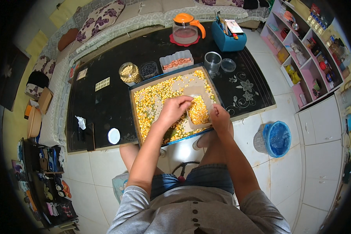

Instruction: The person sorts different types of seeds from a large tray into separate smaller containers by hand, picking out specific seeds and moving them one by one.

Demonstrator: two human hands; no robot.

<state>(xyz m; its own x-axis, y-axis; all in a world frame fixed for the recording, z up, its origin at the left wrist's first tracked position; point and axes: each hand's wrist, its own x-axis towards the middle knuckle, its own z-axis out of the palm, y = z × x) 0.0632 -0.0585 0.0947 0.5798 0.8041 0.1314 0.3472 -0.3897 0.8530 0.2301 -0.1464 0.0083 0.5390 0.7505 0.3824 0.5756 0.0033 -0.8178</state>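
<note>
A shallow cardboard tray (169, 144) with blue edges holds scattered yellow corn kernels (152, 102) mixed with small green beans (174, 134). Within it, at the right, sits a translucent plastic container (190, 91) partly filled with corn kernels (199, 112). My left hand (175, 108) reaches over the container's left side, thumb and fingertips close together above the corn. Whether a kernel is pinched there is too small to tell. At the container's right edge, my right hand (220, 117) is curled with its fingers gripping the wall.
Behind the tray stand a jar of pale beans (130, 73), a tub of dark beans (149, 70), a box of peanuts (177, 62) and a clear jar (213, 62). A glass pitcher (185, 33) and teal organizer (228, 38) are farther back. A blue-lined bin (276, 139) stands right.
</note>
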